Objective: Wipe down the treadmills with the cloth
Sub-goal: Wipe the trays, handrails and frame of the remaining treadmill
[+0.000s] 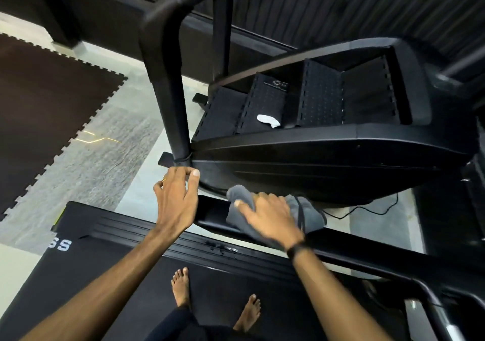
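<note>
**— Where is the cloth now, and what are your hands doing?**

The grey cloth (pixel 242 213) is under my right hand (pixel 270 213), on a narrow black ledge (pixel 210 211) just below the big curved shell (pixel 328 172) of the machine. My fingers are spread rather flat on it, pressing it down and not really closing around it. My left hand (pixel 177 196) holds nothing; its fingertips are bent and touch the shell's edge just below the foot of the upright handrail post (pixel 170 99).

**— What could go wrong from here?**

I think the first risk is the cloth itself. One part of it hangs over the far side of the ledge, and I only press on it, so a fast stroke could let it slide off to the floor behind.

**— Anything else?**

A thin black cable (pixel 367 211) lies on the floor near that hanging part. If the cloth drags over there it may catch on it. Also I stand barefoot on the treadmill belt (pixel 131 283) and lean forward; if my left hand slips from the smooth shell, I could lose balance. The small white thing (pixel 269 121) on the steps above is well apart, I cannot tell what it is.
</note>
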Available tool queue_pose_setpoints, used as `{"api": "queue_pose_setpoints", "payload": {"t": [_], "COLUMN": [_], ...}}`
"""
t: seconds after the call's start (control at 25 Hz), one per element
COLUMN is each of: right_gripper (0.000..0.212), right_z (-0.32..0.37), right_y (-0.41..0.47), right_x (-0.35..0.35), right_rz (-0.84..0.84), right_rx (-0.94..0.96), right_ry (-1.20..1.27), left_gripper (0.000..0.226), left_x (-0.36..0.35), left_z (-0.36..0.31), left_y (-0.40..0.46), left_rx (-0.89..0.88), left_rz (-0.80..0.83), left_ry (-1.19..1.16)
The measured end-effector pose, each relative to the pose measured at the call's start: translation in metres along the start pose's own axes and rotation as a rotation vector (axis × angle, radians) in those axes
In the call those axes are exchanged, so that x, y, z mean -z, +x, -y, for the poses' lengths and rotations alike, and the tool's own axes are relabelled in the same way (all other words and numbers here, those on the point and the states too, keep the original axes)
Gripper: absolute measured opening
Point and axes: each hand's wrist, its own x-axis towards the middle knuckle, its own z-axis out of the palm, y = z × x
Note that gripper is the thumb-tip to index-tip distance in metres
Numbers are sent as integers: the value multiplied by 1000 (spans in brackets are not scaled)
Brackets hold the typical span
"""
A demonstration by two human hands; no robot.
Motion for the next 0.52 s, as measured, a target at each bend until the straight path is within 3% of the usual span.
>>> {"api": "queue_pose_setpoints", "payload": {"t": [0.04, 0.08, 0.12, 0.16, 0.2, 0.32, 0.36, 0.44, 0.52], "right_gripper": [57, 56, 56, 57, 63, 113, 110, 63, 59], "right_z": [13, 22, 20, 13, -16, -8, 3, 42, 76], "right_y": [-25, -24, -19, -29, -13, 61, 83, 103, 100], "right_x": [-14, -7, -7, 4, 14, 53, 52, 29, 6], "right_rz": [-183, -253, -316, -312, -434, -82, 66, 158, -108], "right_rx": [159, -12, -130, -174, -184, -460, -376, -146, 27], "right_ry": [17, 27, -134, -99, -168, 55, 73, -72, -203], "left_gripper": [25, 22, 22, 24, 28, 37, 37, 33, 31], "left_x": [1, 3, 6, 10, 15, 28, 32, 37, 39], "left_z": [3, 6, 10, 14, 19, 33, 37, 41, 42], "left_y": [7, 12, 15, 18, 20, 17, 18, 25, 33], "left_rx": [12, 26, 40, 56, 80, 125, 130, 142, 150], "left_rz": [8, 19, 30, 35, 35, 13, 14, 17, 6], "left_ry": [-31, -55, -70, -84, -99, -106, -98, -98, -117]}}
